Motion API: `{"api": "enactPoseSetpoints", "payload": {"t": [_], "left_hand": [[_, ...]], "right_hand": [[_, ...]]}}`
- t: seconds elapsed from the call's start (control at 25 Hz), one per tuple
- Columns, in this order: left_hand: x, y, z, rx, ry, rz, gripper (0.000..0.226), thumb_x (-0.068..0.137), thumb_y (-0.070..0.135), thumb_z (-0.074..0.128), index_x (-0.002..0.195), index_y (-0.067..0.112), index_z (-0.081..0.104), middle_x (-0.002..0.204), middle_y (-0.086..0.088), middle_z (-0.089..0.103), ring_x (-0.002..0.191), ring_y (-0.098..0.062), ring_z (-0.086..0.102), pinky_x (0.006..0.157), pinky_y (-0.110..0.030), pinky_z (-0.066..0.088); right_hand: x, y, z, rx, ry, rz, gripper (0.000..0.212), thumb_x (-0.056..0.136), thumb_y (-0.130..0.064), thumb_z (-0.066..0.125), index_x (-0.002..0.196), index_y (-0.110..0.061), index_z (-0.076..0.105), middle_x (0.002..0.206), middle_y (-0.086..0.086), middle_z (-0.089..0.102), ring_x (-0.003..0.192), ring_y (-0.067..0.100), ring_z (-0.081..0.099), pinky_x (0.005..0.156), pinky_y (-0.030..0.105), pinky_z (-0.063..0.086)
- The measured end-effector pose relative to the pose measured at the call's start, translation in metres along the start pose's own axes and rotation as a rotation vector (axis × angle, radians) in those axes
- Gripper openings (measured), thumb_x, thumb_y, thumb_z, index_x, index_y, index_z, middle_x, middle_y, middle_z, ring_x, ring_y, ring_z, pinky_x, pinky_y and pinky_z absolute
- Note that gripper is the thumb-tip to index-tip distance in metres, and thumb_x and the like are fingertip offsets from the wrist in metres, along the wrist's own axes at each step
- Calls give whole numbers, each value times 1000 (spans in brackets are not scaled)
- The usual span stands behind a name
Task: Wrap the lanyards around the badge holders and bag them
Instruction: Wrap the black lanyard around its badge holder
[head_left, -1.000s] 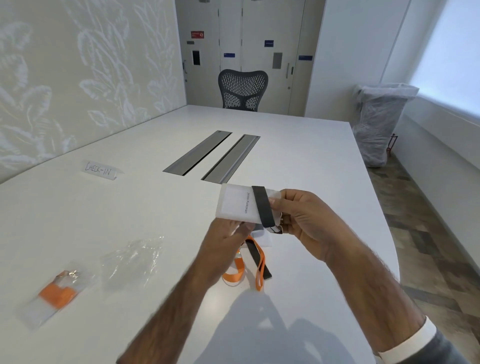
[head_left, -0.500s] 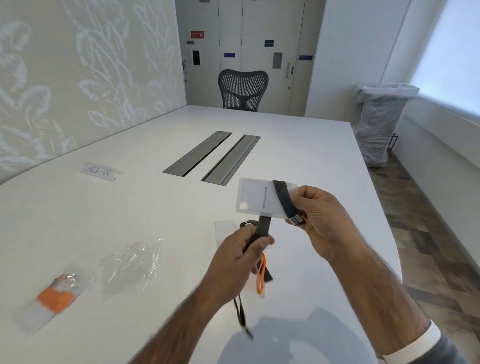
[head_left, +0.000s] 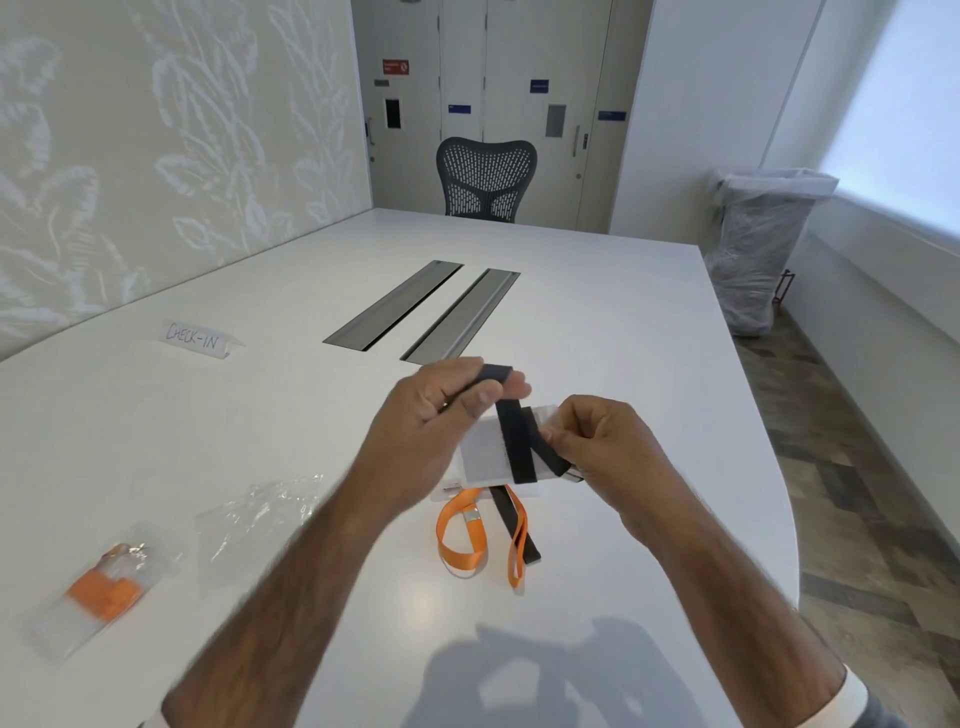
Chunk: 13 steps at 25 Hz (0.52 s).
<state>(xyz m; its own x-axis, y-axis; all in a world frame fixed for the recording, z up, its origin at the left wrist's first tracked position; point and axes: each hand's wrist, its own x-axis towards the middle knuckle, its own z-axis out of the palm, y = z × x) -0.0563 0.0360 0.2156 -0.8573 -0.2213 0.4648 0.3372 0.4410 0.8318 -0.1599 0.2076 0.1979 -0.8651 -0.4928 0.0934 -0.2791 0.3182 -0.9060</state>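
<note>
My right hand (head_left: 602, 441) pinches the right edge of a clear badge holder (head_left: 483, 454) held above the table. A black lanyard (head_left: 514, 441) crosses the holder in two bands. My left hand (head_left: 436, 415) grips the lanyard's free length just above the holder's top edge. Below the holder an orange lanyard (head_left: 460, 540) lies looped on the table, with the black strap's tail beside it. An empty clear bag (head_left: 260, 512) lies to the left. Further left is a bagged holder wrapped in orange lanyard (head_left: 101, 590).
A folded paper sign reading CHECK-IN (head_left: 195, 338) stands at the left. Two metal cable hatches (head_left: 421, 312) run along the white table (head_left: 597, 312). A mesh office chair (head_left: 485, 174) is at the far end. A lined bin (head_left: 763, 249) stands on the floor to the right.
My left hand has carried the black lanyard from below the holder up over its top, laying a second band across it. The holder has dropped lower and tilted towards me.
</note>
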Motion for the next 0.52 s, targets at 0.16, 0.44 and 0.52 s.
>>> {"api": "enactPoseSetpoints", "payload": {"t": [0.16, 0.44, 0.52], "left_hand": [[13, -23, -12, -77, -3, -105, 26, 106, 22, 52, 119, 19, 74, 113, 8, 78, 121, -9, 67, 108, -31, 46], [-1, -59, -2, -447, -58, -420, 31, 103, 30, 47, 111, 16, 74, 106, -3, 79, 93, -18, 74, 76, -24, 60], [-8, -67, 3, -620, -29, -543, 40, 104, 28, 43, 94, 21, 81, 89, -3, 79, 76, -16, 74, 63, -25, 61]], "right_hand": [[-8, -11, -4, 38, -199, -28, 24, 96, -7, 63, 73, -6, 57, 67, 3, 53, 66, 15, 48, 64, 27, 42], [-13, -8, -1, 290, -252, 38, 21, 100, -12, 61, 79, -12, 63, 81, 7, 69, 75, 15, 60, 64, 22, 46], [-13, -5, 5, 366, -249, 90, 19, 101, -12, 59, 82, -10, 64, 86, 9, 69, 77, 15, 61, 64, 21, 49]]}}
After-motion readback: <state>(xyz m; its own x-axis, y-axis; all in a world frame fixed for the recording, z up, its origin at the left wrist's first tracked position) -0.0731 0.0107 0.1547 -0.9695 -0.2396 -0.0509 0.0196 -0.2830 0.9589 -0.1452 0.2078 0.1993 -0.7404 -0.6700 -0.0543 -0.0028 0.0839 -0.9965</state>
